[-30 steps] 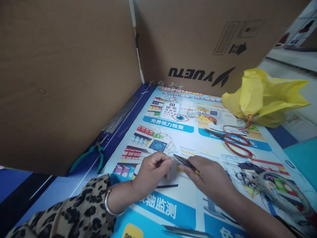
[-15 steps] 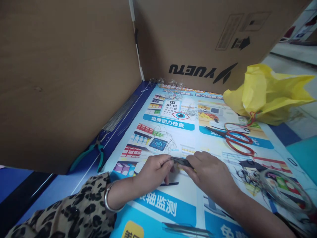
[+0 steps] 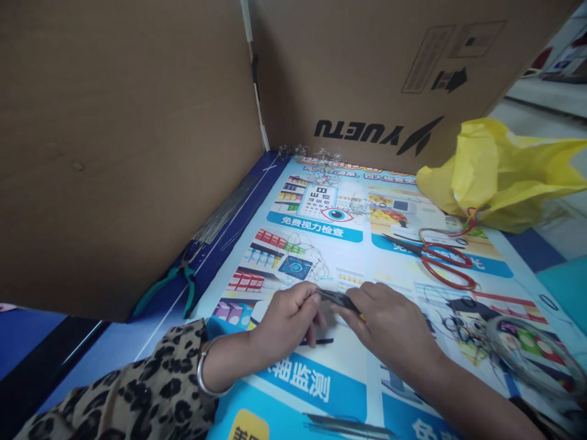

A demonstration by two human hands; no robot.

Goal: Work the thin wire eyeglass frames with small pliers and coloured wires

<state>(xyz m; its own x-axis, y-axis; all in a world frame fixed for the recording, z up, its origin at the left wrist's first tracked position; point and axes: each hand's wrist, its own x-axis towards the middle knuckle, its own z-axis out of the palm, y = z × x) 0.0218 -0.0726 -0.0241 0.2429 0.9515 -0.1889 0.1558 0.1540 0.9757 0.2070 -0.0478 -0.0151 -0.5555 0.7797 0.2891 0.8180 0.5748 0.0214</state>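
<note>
My right hand (image 3: 389, 315) is wrapped round dark needle-nose pliers (image 3: 338, 297), whose narrow jaws point left. The tips meet the pinched thumb and fingers of my left hand (image 3: 293, 311). Whatever the left fingers hold is too small to make out. Both hands are above a printed poster (image 3: 353, 342) on the table. Just beyond them, a loose tangle of thin wire (image 3: 316, 253) lies on the poster. Closer to me rests a bundle of thin dark wires (image 3: 348, 425).
Cardboard panels (image 3: 137, 153) stand left and behind. Teal-handled pliers (image 3: 188, 287) and straight wires (image 3: 224, 211) lie at the left panel's foot. To the right are red-handled scissors (image 3: 447, 256), a yellow bag (image 3: 495, 171), a wire coil (image 3: 493, 333) and small dark rings (image 3: 458, 321).
The jaws of the pliers show more plainly between my hands, and my left hand's lower fingers have shifted slightly. The whole view has moved a little.
</note>
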